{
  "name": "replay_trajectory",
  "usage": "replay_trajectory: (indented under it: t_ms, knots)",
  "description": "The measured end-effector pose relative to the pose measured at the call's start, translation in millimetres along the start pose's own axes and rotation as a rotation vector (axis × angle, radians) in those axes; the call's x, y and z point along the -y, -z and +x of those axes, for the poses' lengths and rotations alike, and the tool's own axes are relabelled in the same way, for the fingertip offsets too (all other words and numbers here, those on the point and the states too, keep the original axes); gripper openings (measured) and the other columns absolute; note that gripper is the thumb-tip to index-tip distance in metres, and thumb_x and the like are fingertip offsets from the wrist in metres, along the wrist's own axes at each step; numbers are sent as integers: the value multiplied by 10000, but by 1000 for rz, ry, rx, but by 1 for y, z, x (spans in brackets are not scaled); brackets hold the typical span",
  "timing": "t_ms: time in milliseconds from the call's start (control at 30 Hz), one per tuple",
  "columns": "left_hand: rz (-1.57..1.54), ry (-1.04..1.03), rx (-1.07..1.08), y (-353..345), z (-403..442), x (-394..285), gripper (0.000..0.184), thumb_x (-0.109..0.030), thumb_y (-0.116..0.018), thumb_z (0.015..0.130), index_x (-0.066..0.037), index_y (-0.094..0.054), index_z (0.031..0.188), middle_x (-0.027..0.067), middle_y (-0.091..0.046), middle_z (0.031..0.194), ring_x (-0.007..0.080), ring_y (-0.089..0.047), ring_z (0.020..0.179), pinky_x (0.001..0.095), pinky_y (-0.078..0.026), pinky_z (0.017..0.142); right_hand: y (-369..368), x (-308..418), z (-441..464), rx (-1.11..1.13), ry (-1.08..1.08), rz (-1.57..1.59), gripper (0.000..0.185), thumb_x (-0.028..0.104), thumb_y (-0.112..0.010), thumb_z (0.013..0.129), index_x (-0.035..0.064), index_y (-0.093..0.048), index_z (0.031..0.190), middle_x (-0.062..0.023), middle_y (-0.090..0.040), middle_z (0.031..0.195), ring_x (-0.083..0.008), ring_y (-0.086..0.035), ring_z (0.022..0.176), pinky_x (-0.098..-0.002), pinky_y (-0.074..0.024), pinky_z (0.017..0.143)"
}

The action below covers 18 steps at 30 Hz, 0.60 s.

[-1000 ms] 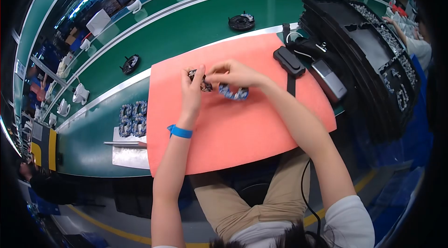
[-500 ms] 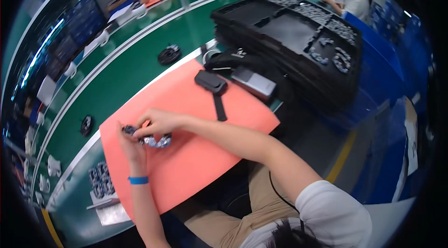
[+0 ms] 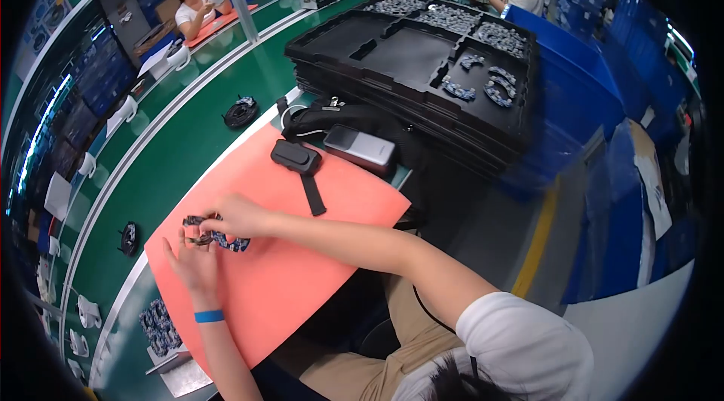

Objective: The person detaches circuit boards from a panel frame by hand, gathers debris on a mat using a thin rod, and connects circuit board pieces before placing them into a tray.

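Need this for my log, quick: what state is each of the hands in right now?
Left hand: open; whether it touches the circuit boards cannot be told.
Right hand: closed, holding the circuit boards.

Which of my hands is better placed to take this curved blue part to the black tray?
Right, I'd say: your right hand holds the curved blue part, and the black tray lies off to your right. Your left hand is farther from it.
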<state>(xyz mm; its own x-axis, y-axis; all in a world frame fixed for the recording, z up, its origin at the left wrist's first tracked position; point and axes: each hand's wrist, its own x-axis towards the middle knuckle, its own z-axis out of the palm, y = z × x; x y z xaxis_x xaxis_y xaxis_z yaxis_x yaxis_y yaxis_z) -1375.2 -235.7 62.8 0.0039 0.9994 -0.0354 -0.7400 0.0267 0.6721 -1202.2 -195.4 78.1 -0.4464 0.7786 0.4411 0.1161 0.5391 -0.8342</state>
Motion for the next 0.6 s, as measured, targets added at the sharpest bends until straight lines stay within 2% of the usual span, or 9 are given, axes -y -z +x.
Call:
replay_trajectory:
  t_ms: [33, 167, 200, 233, 267, 367, 400, 467, 600]
  knots:
    - [-5, 16, -47, 11, 3, -1, 573, -523, -476, 920, -75, -369, 1261, 125, -481, 1137, 261, -501, 1032, 331, -418, 925, 7, 6, -3, -134, 106, -125, 224, 206, -630, 835, -6, -685, 879, -159, -629, 670, -232, -595, 582, -339, -457, 584]
    - [79, 50, -31, 36, 12, -2, 542, -439, -486, 941, -48, -347, 1289, 154, -472, 1168, 277, -491, 1107, 359, -380, 1029, 70, 73, -56, -351, 170, -115, 222, 187, -660, 834, -7, -688, 937, -135, -612, 664, -151, -536, 546, -286, -422, 558]
    - [131, 44, 16, 46, 25, 5, 518, -397, -493, 950, -40, -345, 1295, 164, -478, 1159, 266, -486, 1128, 355, -375, 1037, 86, 71, -63, -413, 111, -124, 214, 166, -673, 827, -12, -687, 945, -106, -612, 665, -94, -523, 563, -267, -418, 555]
    - [467, -98, 45, 43, 30, 10, 493, -349, -489, 956, -25, -349, 1300, 164, -474, 1172, 273, -477, 1146, 364, -364, 1042, 106, 72, -72, -402, 24, -132, 208, 161, -677, 831, -18, -687, 937, -72, -614, 662, -70, -505, 576, -262, -419, 552]
    - [801, -244, 75, 37, 28, 16, 468, -301, -486, 962, -10, -353, 1304, 164, -470, 1185, 280, -468, 1163, 372, -354, 1046, 121, 65, -86, -444, -43, -143, 205, 165, -684, 832, -20, -687, 922, -60, -638, 690, -65, -522, 602, -261, -432, 564]
    - [1361, -519, 228, -10, -21, 38, 438, -229, -506, 942, 4, -387, 1293, 170, -464, 1207, 301, -448, 1177, 393, -340, 1042, 170, 111, -151, -672, -176, -330, 208, 188, -700, 821, -6, -700, 898, -72, -693, 802, -84, -612, 704, -249, -473, 637]
    - [1357, -519, 231, -18, -30, 41, 438, -229, -506, 942, 4, -387, 1293, 170, -464, 1207, 301, -448, 1177, 393, -340, 1042, 188, 122, -169, -725, -165, -536, 204, 185, -703, 822, -7, -694, 891, -79, -694, 831, -86, -616, 748, -242, -468, 665]
    - [1685, -509, 555, -31, -39, 41, 440, -202, -535, 908, 10, -419, 1276, 183, -459, 1208, 326, -433, 1175, 408, -335, 1028, 225, 143, -193, -811, -220, -612, 238, 186, -704, 830, -17, -655, 945, -77, -690, 834, -74, -600, 740, -247, -462, 680]
    - [1791, -504, 603, -39, -41, 49, 445, -154, -643, 807, -18, -484, 1200, 188, -442, 1201, 352, -432, 1115, 428, -374, 961, 321, 162, -219, -673, -554, -931, 243, 206, -704, 817, -26, -653, 867, -67, -690, 789, -87, -606, 698, -242, -466, 652]
